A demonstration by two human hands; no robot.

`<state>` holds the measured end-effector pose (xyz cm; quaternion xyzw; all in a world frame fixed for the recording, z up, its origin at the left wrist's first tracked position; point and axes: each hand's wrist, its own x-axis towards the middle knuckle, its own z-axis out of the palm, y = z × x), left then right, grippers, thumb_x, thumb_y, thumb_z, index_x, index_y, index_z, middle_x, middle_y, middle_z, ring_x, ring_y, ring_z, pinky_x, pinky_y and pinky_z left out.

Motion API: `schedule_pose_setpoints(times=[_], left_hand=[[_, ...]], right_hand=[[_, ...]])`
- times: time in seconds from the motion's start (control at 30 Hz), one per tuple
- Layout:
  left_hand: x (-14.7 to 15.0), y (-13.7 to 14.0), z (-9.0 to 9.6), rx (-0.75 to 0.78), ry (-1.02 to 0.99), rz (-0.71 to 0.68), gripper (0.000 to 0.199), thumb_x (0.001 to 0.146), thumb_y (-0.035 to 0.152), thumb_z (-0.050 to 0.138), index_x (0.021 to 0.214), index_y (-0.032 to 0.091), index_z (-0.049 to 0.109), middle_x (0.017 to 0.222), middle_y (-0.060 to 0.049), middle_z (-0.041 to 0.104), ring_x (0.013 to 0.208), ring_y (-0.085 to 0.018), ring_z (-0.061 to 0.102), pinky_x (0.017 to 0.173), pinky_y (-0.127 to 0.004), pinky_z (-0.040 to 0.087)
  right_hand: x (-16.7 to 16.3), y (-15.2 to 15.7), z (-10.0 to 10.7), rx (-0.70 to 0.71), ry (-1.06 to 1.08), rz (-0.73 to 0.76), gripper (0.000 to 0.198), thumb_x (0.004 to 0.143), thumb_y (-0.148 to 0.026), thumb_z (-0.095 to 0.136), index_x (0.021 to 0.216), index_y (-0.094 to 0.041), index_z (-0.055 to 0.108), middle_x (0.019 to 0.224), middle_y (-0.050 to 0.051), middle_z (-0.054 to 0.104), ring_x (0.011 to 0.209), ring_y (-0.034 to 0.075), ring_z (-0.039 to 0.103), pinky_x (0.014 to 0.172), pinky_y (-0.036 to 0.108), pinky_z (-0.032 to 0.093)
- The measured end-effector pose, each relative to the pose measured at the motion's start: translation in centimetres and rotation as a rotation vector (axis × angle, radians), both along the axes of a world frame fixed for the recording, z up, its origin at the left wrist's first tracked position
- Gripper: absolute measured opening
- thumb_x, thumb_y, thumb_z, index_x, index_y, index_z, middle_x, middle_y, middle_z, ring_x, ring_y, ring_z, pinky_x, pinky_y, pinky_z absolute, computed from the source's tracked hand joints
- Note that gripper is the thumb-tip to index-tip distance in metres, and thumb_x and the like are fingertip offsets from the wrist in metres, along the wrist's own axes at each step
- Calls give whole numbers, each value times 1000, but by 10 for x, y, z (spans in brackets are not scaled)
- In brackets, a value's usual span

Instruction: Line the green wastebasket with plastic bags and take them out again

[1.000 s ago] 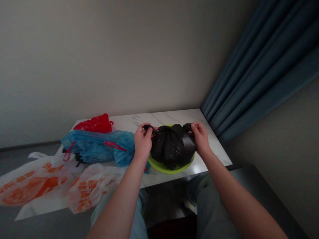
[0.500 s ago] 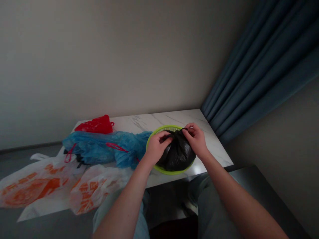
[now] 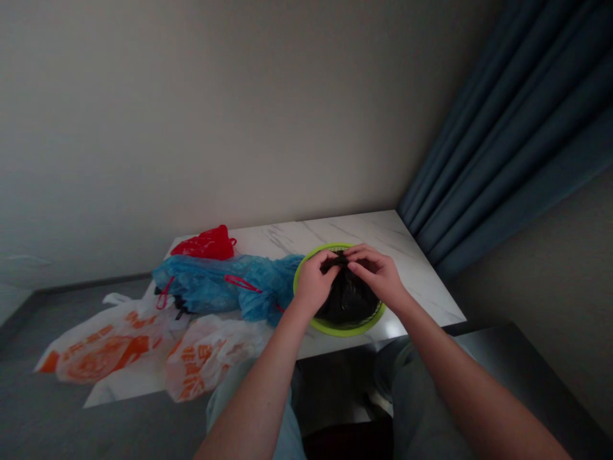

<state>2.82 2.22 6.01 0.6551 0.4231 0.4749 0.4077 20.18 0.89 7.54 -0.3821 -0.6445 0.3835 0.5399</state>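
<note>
A black plastic bag (image 3: pixel 348 297) sits bunched inside a yellow-green mesh basket (image 3: pixel 338 330) on the marble-patterned table. My left hand (image 3: pixel 317 281) pinches the gathered top of the bag from the left. From the right, my right hand (image 3: pixel 380 273) grips the same top between thumb and fingers. Both sets of fingertips almost meet over the middle of the basket. What lies inside the bag, if anything, is hidden.
Left of the basket lie a crumpled blue plastic bag (image 3: pixel 205 287) with pink ties and a red bag (image 3: pixel 205 244). White bags with orange print (image 3: pixel 103 348) hang over the marble table's (image 3: pixel 421 281) left part. A dark blue curtain (image 3: pixel 474 140) hangs at right.
My hands have drawn closer together at the top of the black bag, and the bag looks flatter in the basket. The whole view has shifted, so things appear further right.
</note>
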Motion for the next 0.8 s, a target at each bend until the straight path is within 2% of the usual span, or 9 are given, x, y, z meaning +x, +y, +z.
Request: schedule_pose_setpoints(times=[0.13, 0.27, 0.4, 0.5, 0.6, 0.7, 0.8], left_hand=[[-11, 2, 15, 106, -145, 233, 8, 86, 27, 64, 92, 21, 64, 89, -2, 69, 85, -17, 66, 82, -30, 53], [-34, 12, 35, 289, -236, 561, 17, 89, 35, 63, 96, 20, 60, 94, -2, 65, 92, -17, 64, 90, -29, 50], [-65, 38, 40, 411, -216, 679, 17, 88, 32, 63, 99, 20, 58, 97, -2, 63, 95, -16, 62, 93, -29, 48], [-83, 60, 24, 368, -124, 699, 15, 84, 25, 64, 96, 20, 57, 93, -2, 63, 92, -16, 63, 92, -29, 48], [-94, 74, -3, 225, 43, 712, 14, 82, 20, 60, 96, 19, 58, 94, -4, 65, 95, -18, 64, 93, -30, 48], [-101, 77, -27, 42, 384, 689, 16, 86, 20, 54, 99, 17, 63, 107, -11, 67, 106, -21, 63, 98, -32, 46], [-107, 73, -41, -149, 698, 625, 21, 90, 24, 51, 97, 13, 68, 112, -19, 68, 112, -29, 63, 100, -37, 44]], right_hand=[[8, 1, 1, 130, -169, -161, 26, 90, -42, 64, 112, -28, 68, 123, 9, 64, 121, 27, 57, 110, 51, 41], [8, 1, -4, 200, -305, -291, 52, 88, -42, 66, 137, -29, 52, 144, 12, 48, 136, 31, 43, 113, 55, 37], [3, 4, -14, 166, -356, -284, 57, 90, -39, 62, 143, -30, 44, 148, 13, 41, 138, 32, 40, 106, 54, 43], [-1, 8, -22, 130, -372, -255, 53, 90, -34, 60, 141, -29, 46, 144, 13, 44, 133, 30, 45, 101, 51, 48], [-4, 12, -30, 83, -402, -225, 45, 90, -29, 58, 134, -26, 51, 136, 12, 50, 124, 28, 53, 97, 47, 50], [-5, 15, -38, 35, -438, -202, 36, 89, -26, 57, 125, -23, 55, 125, 11, 56, 109, 25, 60, 91, 44, 52], [-4, 16, -44, -13, -454, -200, 31, 88, -26, 57, 118, -21, 57, 118, 10, 58, 99, 23, 62, 85, 42, 54]])
